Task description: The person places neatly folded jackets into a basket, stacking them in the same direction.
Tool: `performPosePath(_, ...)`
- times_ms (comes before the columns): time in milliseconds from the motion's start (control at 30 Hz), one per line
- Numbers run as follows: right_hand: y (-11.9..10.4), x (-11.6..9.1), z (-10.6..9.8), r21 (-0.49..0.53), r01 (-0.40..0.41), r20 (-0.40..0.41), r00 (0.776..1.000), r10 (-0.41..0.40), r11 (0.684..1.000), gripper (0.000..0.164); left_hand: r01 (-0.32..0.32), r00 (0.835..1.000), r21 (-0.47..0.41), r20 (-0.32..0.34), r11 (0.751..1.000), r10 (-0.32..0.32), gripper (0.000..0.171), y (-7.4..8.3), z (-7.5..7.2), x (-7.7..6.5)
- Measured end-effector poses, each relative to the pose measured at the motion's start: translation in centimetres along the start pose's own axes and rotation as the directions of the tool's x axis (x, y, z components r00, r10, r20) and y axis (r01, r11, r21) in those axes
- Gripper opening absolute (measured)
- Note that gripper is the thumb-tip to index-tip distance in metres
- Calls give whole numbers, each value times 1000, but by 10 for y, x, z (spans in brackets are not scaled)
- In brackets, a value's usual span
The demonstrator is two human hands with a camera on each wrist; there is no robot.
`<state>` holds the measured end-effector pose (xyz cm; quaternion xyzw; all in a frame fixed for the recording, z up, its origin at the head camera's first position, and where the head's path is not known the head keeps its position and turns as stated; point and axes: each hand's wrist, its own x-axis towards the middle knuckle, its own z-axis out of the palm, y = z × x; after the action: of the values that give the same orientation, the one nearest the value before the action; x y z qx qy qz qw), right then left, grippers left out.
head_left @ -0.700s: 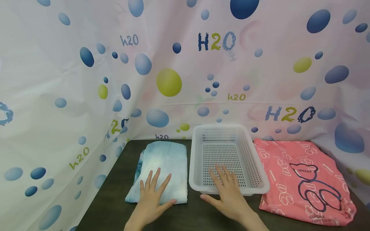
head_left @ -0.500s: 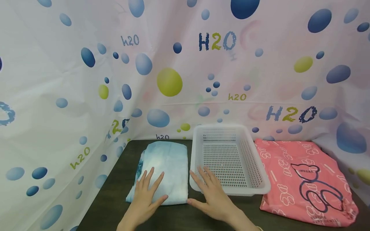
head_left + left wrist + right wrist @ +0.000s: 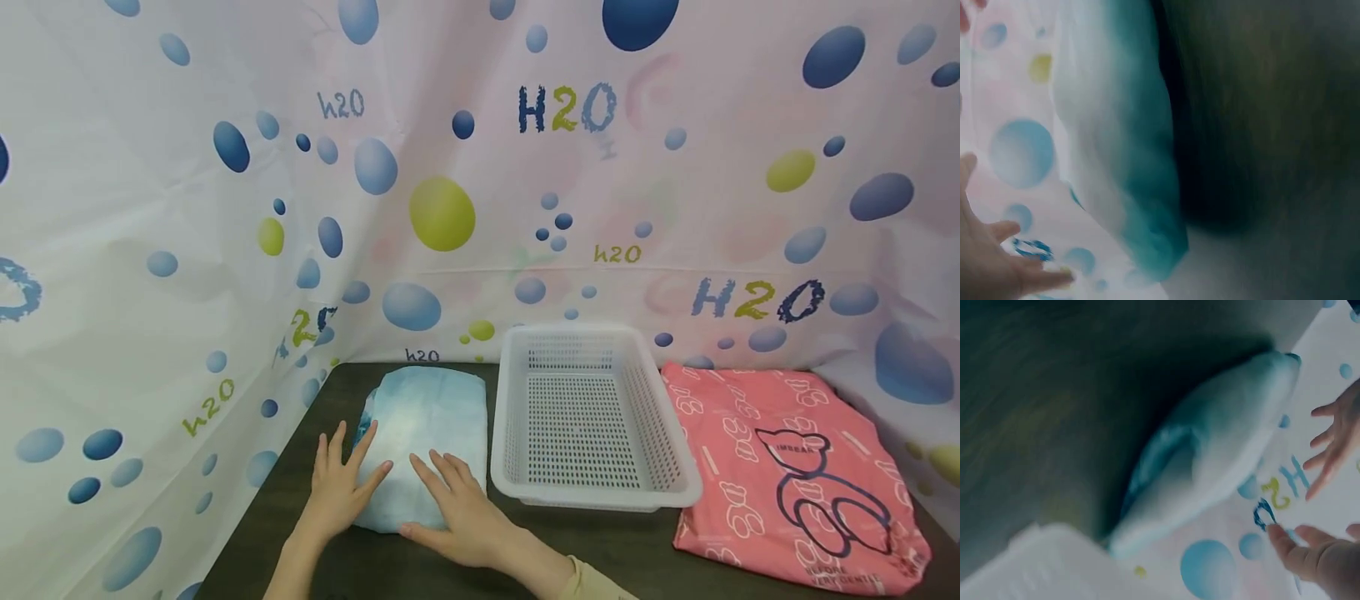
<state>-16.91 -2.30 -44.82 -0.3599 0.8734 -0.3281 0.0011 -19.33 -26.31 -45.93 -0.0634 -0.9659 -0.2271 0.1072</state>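
A folded light-blue cloth [image 3: 427, 408] with darker teal at its left edge lies on the dark table. My left hand [image 3: 337, 483], fingers spread, is over the cloth's left edge in the head view. My right hand [image 3: 465, 517] overlaps the cloth's near right part, its fingers also extended and apart. Neither hand grips anything. The left wrist view shows the cloth [image 3: 1116, 125] from the side, with the left fingers apart from it. In the right wrist view the cloth [image 3: 1222, 444] bulges along its folds, and both hands show beyond it.
A white perforated plastic basket [image 3: 501, 400] stands right of the cloth. Farther right lies a pink bag-like folded item [image 3: 720, 467] with a bear outline and white printing. The dark table [image 3: 405, 575] ends against a patterned curtain [image 3: 480, 167] at the back and left.
Both hands have moved left. The right hand has gone from in front of the basket to over the cloth, and the left from the cloth's middle to its left edge.
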Motion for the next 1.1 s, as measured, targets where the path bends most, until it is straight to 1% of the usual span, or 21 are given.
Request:
performPosePath(67, 0, 9, 9, 15, -76, -6, 997, 76, 997, 80, 38, 997, -92, 65, 995, -32, 70, -10, 0, 7)
performPosePath(167, 6, 22, 20, -2, -173, -48, 984, 172, 985, 82, 93, 984, -214, 168, 972, -57, 70, -23, 2, 19)
performPosePath(267, 17, 30, 28, -47, -249, -96, 965, 244, 967, 85, 138, 970, -285, 231, 949, -72, 68, -33, 10, 28)
performPosePath(367, 25, 34, 33, -57, -334, -130, 937, 325, 941, 89, 149, 968, -321, 238, 935, -73, 67, -41, 20, 35)
performPosePath(433, 29, 35, 36, -22, -393, -142, 911, 387, 919, 91, 152, 970, -327, 233, 933, -76, 66, -44, 24, 39)
performPosePath(533, 32, 38, 38, 96, -458, -153, 871, 468, 884, 92, 156, 972, -327, 218, 932, -86, 66, -46, 29, 44)
performPosePath(633, 34, 43, 38, 219, -485, -177, 833, 523, 847, 90, 164, 973, -339, 212, 926, -95, 65, -48, 31, 49)
performPosePath(733, 35, 49, 37, 302, -499, -203, 799, 566, 812, 87, 188, 969, -382, 226, 905, -106, 65, -49, 32, 52)
performPosePath(800, 36, 52, 37, 348, -497, -224, 779, 585, 795, 83, 219, 962, -415, 243, 883, -124, 66, -49, 33, 53)
performPosePath(867, 37, 54, 37, 387, -502, -225, 762, 607, 773, 79, 257, 954, -463, 263, 848, -145, 67, -49, 33, 53)
performPosePath(900, 38, 55, 37, 405, -501, -223, 757, 614, 765, 78, 278, 949, -489, 275, 827, -157, 67, -50, 33, 53)
performPosePath(967, 40, 55, 37, 442, -499, -213, 749, 627, 746, 74, 311, 940, -551, 300, 775, -164, 68, -50, 33, 53)
performPosePath(1000, 41, 55, 37, 457, -497, -205, 748, 631, 737, 73, 319, 937, -581, 310, 749, -159, 67, -50, 33, 52)
performPosePath(1067, 43, 56, 38, 478, -492, -195, 748, 634, 728, 71, 338, 931, -640, 333, 690, -147, 66, -50, 34, 52)
performPosePath(1100, 45, 56, 38, 487, -487, -190, 751, 632, 725, 69, 345, 928, -661, 344, 666, -140, 65, -50, 34, 51)
